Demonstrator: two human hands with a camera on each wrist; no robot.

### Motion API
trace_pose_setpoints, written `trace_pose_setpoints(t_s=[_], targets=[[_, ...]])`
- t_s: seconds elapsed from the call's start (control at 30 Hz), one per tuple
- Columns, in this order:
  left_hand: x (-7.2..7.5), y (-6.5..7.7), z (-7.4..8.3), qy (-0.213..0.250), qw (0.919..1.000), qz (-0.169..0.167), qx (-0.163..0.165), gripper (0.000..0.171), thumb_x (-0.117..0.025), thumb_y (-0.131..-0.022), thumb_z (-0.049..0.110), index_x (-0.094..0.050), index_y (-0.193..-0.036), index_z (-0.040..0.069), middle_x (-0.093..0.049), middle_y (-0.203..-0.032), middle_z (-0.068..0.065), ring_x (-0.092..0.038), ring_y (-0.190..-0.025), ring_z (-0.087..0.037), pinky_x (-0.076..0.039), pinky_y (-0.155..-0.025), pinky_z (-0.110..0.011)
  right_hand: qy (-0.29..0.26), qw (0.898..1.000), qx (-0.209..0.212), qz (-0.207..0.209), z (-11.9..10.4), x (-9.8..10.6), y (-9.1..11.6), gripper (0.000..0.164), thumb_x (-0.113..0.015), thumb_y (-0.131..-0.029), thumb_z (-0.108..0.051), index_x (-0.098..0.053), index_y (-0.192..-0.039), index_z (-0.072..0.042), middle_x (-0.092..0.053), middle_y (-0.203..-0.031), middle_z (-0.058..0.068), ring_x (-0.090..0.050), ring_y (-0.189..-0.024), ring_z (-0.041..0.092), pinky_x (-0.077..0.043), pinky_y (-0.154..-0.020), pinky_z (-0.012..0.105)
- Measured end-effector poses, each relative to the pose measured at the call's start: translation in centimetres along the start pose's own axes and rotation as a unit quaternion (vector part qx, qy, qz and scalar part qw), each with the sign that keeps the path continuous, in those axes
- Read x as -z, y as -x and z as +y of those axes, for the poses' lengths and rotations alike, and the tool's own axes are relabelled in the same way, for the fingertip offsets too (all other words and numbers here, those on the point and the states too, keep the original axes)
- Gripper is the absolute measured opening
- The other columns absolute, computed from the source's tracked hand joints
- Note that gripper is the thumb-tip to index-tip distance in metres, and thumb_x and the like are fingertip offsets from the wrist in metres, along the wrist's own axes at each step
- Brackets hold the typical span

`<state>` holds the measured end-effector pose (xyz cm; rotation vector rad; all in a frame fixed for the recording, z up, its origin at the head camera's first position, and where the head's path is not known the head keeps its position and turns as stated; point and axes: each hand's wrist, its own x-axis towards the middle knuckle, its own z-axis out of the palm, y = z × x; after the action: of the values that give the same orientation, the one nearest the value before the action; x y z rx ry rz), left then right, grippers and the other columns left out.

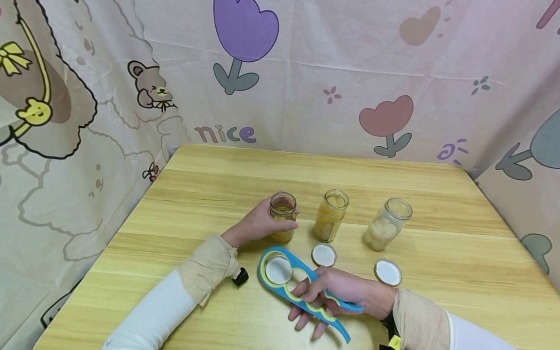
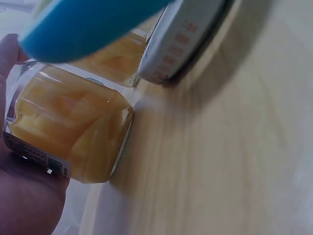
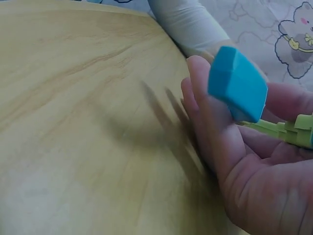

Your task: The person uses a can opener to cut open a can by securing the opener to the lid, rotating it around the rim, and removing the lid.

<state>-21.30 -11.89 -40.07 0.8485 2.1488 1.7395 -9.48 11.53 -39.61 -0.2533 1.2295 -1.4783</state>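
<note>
My left hand (image 1: 262, 221) grips an open glass jar (image 1: 282, 235) of yellow fruit pieces, thumb on its near side. In the left wrist view the jar (image 2: 73, 122) shows a label near the palm and stands on the table. My right hand (image 1: 339, 291) holds a blue-and-yellow jar opener (image 1: 276, 250) by its handles, which spread apart. Within its large loop sits a lid (image 1: 278, 270), white inside up. Red print marks that lid's side (image 2: 178, 46) in the left wrist view. The right wrist view shows one blue handle end (image 3: 237, 85) across the fingers.
To the right stand two more open jars, one with yellow fruit (image 1: 329, 221) and one with pale round fruit (image 1: 379, 233). Before them lie two loose lids (image 1: 323, 254), (image 1: 388, 272), white side up. Printed cloth (image 1: 306, 116) hangs behind the wooden table (image 1: 175, 194).
</note>
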Motion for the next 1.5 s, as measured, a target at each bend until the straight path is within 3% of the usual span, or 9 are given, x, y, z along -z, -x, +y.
trace_pose_setpoints(t_s=[0.2, 0.4, 0.53, 0.77, 0.93, 1.13, 1.23, 1.4, 1.5], targets=[[-0.1, 0.0, 0.0, 0.005, 1.0000, 0.000, 0.003, 0.036, -0.079, -0.090, 0.011, -0.061, -0.120, 0.010, -0.067, -0.124, -0.025, -0.066, -0.112, -0.019, -0.051, -0.105, -0.032, 0.044, 0.999, 0.018, 0.026, -0.4, -0.1, 0.9, 0.039, -0.054, -0.094, -0.012, -0.057, -0.128, 0.005, -0.078, -0.106, 0.011, -0.076, -0.080, 0.015, -0.061, -0.058, 0.028], [-0.1, 0.0, -0.1, 0.004, 1.0000, -0.001, -0.002, 0.036, -0.079, -0.091, 0.010, -0.060, -0.121, 0.009, -0.067, -0.124, -0.026, -0.066, -0.110, -0.017, -0.052, -0.101, -0.027, 0.123, 0.989, 0.065, 0.058, -1.2, -0.2, 2.5, 0.043, -0.056, -0.098, -0.014, -0.055, -0.134, 0.008, -0.075, -0.102, 0.006, -0.065, -0.064, 0.008, -0.052, -0.049, 0.022], [-0.1, 0.0, -0.1, 0.002, 1.0000, -0.001, -0.002, 0.035, -0.078, -0.091, 0.010, -0.061, -0.121, 0.011, -0.067, -0.124, -0.026, -0.066, -0.109, -0.018, -0.052, -0.100, -0.026, 0.155, 0.981, 0.095, 0.068, -1.9, -0.2, 4.0, 0.044, -0.055, -0.103, -0.019, -0.051, -0.135, 0.011, -0.072, -0.095, 0.004, -0.061, -0.057, 0.006, -0.047, -0.047, 0.019], [-0.1, 0.0, 0.0, 0.000, 1.0000, 0.000, 0.003, 0.035, -0.078, -0.090, 0.008, -0.061, -0.121, 0.010, -0.068, -0.123, -0.023, -0.065, -0.119, -0.025, -0.050, -0.105, -0.029, 0.164, 0.965, 0.199, 0.058, -2.8, 0.4, 6.8, 0.041, -0.034, -0.113, -0.020, -0.047, -0.124, 0.017, -0.061, -0.081, 0.001, -0.056, -0.055, 0.005, -0.042, -0.040, 0.022], [0.0, 0.1, 0.0, 0.001, 1.0000, 0.001, 0.009, 0.037, -0.080, -0.089, 0.010, -0.060, -0.121, 0.008, -0.067, -0.124, -0.024, -0.064, -0.120, -0.027, -0.049, -0.107, -0.030, 0.178, 0.945, 0.263, 0.077, -3.4, 1.4, 9.2, 0.056, -0.014, -0.115, -0.033, -0.050, -0.133, 0.006, -0.066, -0.096, 0.002, -0.059, -0.061, 0.007, -0.048, -0.040, 0.031], [0.0, 0.1, -0.2, 0.007, 0.9999, 0.003, 0.013, 0.036, -0.080, -0.089, 0.010, -0.061, -0.119, 0.011, -0.067, -0.124, -0.025, -0.064, -0.117, -0.019, -0.047, -0.109, -0.031, 0.138, 0.928, 0.344, 0.050, -4.8, 2.8, 12.0, 0.073, 0.003, -0.111, -0.043, -0.052, -0.141, -0.004, -0.069, -0.108, 0.002, -0.050, -0.062, 0.021, -0.032, -0.041, 0.044], [0.0, 0.1, -0.2, 0.008, 0.9999, 0.002, 0.010, 0.036, -0.080, -0.088, 0.009, -0.061, -0.119, 0.011, -0.067, -0.124, -0.025, -0.064, -0.117, -0.017, -0.047, -0.109, -0.031, 0.146, 0.908, 0.388, 0.054, -5.7, 3.6, 13.5, 0.074, 0.005, -0.110, -0.041, -0.049, -0.144, -0.004, -0.069, -0.111, 0.005, -0.050, -0.065, 0.026, -0.029, -0.043, 0.045], [0.0, 0.0, -0.3, 0.010, 0.9999, 0.000, 0.005, 0.036, -0.080, -0.088, 0.009, -0.061, -0.119, 0.010, -0.067, -0.124, -0.026, -0.065, -0.115, -0.017, -0.047, -0.108, -0.031, 0.207, 0.872, 0.410, 0.169, -6.8, 4.4, 15.9, 0.071, 0.004, -0.111, -0.039, -0.051, -0.142, -0.006, -0.068, -0.105, 0.005, -0.057, -0.066, 0.021, -0.035, -0.043, 0.042], [-0.1, -0.1, -0.2, 0.010, 0.9999, -0.002, 0.004, 0.036, -0.080, -0.089, 0.009, -0.061, -0.119, 0.010, -0.067, -0.124, -0.026, -0.064, -0.116, -0.018, -0.048, -0.108, -0.030, 0.198, 0.863, 0.401, 0.236, -7.0, 4.7, 17.1, 0.070, 0.001, -0.111, -0.043, -0.052, -0.138, -0.006, -0.068, -0.101, 0.006, -0.056, -0.063, 0.022, -0.035, -0.043, 0.041]])
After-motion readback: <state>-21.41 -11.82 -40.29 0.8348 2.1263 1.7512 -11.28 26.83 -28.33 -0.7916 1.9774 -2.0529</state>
